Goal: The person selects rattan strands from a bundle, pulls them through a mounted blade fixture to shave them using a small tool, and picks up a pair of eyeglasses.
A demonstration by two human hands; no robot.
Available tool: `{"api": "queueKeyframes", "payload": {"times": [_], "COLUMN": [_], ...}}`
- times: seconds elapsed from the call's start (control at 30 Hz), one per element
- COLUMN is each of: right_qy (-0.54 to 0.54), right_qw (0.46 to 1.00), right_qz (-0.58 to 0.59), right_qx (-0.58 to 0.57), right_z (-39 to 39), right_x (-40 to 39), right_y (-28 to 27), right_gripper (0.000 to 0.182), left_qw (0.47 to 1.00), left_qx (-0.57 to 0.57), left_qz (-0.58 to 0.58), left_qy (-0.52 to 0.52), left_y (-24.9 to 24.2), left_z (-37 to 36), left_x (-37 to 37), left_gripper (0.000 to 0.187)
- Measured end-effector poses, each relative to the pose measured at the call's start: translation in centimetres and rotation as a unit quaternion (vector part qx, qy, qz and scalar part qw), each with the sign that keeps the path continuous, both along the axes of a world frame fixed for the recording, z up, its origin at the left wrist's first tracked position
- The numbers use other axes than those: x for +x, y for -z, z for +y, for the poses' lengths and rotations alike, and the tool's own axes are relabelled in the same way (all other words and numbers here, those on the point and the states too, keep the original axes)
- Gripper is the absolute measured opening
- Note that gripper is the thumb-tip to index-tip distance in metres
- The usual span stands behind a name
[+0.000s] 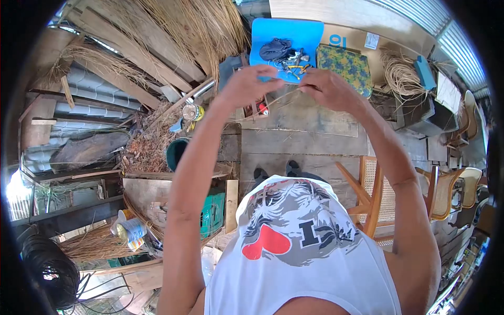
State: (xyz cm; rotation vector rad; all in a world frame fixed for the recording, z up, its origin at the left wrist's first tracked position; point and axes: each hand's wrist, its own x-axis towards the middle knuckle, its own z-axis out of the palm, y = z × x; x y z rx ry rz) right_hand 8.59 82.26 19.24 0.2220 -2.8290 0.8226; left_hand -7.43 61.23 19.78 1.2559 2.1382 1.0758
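Both my hands are raised in front of me, over the wooden floor. My right hand [328,90] pinches one end of a thin tan cane strand [283,96], which slants down to the left under my other hand. My left hand [248,88] has its thumb and fingers apart, with a gap between them and nothing visibly held. Just beyond my hands is a blue plastic surface [299,31] bearing a dark cloth-like bundle [275,50], yellow-handled pliers [304,68] and other small metal tools.
Long bundles of dry cane [194,26] lean at the upper left. A camouflage-patterned cushion [344,68] sits right of the blue surface, near coiled cane [401,73]. Woven-seat wooden chairs [370,194] stand at my right. A dark green bucket [176,153] and green crate [212,212] are left.
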Motion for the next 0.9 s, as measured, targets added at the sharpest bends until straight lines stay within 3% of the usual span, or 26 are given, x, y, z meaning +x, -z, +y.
{"api": "queueKeyframes", "payload": {"times": [0.03, 0.1, 0.2, 0.27, 0.33, 0.4, 0.53, 0.63, 0.7, 0.73, 0.8, 0.83, 0.9], "right_qy": [0.000, -0.016, -0.005, 0.037, 0.077, 0.111, 0.097, 0.050, -0.081, -0.083, -0.195, -0.197, -0.148], "right_qw": [1.000, 1.000, 0.997, 0.994, 0.987, 0.980, 0.985, 0.996, 0.951, 0.951, 0.889, 0.888, 0.849], "right_qz": [0.001, 0.021, 0.041, 0.003, -0.037, -0.059, -0.054, -0.011, -0.200, -0.201, -0.235, -0.237, -0.183], "right_qx": [0.002, -0.018, -0.063, -0.100, -0.136, -0.155, -0.134, -0.068, -0.222, -0.220, -0.342, -0.341, -0.472], "right_z": [-0.5, -0.9, 1.0, 2.0, 2.8, 3.0, 1.3, -0.5, -1.5, -2.1, -3.8, -4.0, -4.2], "right_x": [-0.6, -1.6, -2.2, -1.8, -1.6, -1.8, -3.0, -4.6, -5.7, -6.0, -6.4, -6.7, -7.2], "right_y": [-0.4, -0.8, 0.2, 0.8, 1.7, 2.9, 3.5, 3.2, 2.5, 2.0, -0.6, -1.5, -2.8], "right_gripper": [0.017, 0.017, 0.016, 0.016, 0.015, 0.016, 0.016, 0.015, 0.016, 0.016, 0.019, 0.019, 0.020], "left_qw": [1.000, 0.988, 0.989, 0.979, 0.990, 0.970, 0.954, 0.939, 0.928, 0.915, 0.919, 0.921, 0.930], "left_qx": [0.002, -0.082, -0.098, -0.189, -0.132, -0.188, -0.213, -0.146, -0.193, -0.238, -0.197, -0.212, -0.217], "left_qz": [0.001, -0.121, -0.094, -0.072, -0.007, 0.132, 0.172, 0.251, 0.260, 0.269, 0.300, 0.289, 0.280], "left_qy": [0.000, 0.051, 0.064, -0.025, -0.049, -0.083, -0.125, -0.184, -0.185, -0.182, -0.165, -0.152, -0.094], "left_y": [0.9, 2.2, 3.0, 0.8, 0.9, -2.1, -3.9, -3.5, -3.6, -3.6, -1.2, -0.3, 0.7], "left_z": [0.0, -0.2, -4.6, -8.5, -13.2, -16.4, -20.8, -22.3, -22.0, -22.1, -23.3, -23.8, -24.8], "left_x": [0.1, 0.1, -4.1, -6.7, -10.1, -11.0, -12.8, -13.2, -12.4, -12.1, -12.4, -12.6, -12.3], "left_gripper": [0.041, 0.037, 0.034, 0.030, 0.028, 0.029, 0.036, 0.033, 0.031, 0.029, 0.025, 0.027, 0.026]}}
